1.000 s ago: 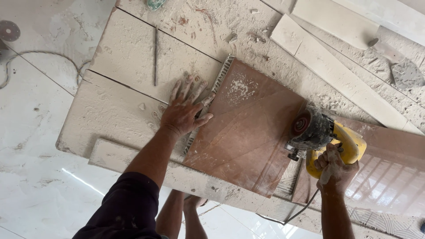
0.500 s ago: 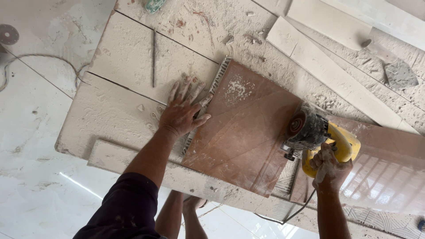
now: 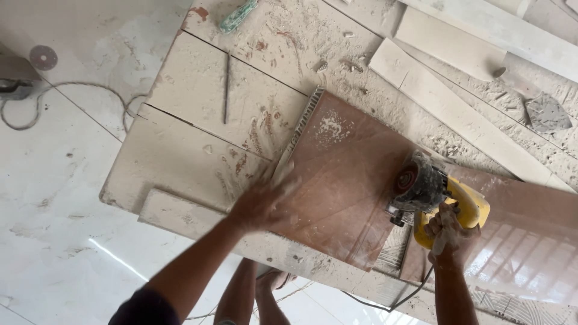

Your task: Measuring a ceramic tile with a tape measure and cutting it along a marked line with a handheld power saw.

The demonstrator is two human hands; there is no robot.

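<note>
The reddish-brown tile (image 3: 346, 180) lies flat and skewed on the dusty work surface (image 3: 198, 132), its lower corner hanging past the front edge; a patch of pale dust sits near its upper corner, and a ribbed strip (image 3: 299, 129) runs along its left edge. At the tile's right edge your right hand (image 3: 448, 232) is wrapped tight around the yellow handle of the angle grinder (image 3: 430, 192), fingers fully closed on it; the grinder's dark head and reddish disc sit at that edge, and its cord trails down off the bench below your wrist. Your left hand (image 3: 259, 204) is over the tile's lower left part, fingers spread and holding nothing; it is blurred, so you cannot tell whether the palm is pressing the tile or just above it. Further out, long pale tile offcuts (image 3: 457, 114) lie across the bench to the upper right, near a small grey shard (image 3: 546, 113); a thin dark rod (image 3: 227, 87) lies on the bench to the left, and a green object (image 3: 238, 15) rests at the top edge. On the white floor at left, a cable (image 3: 72, 96) loops beside a round disc (image 3: 43, 58).
</note>
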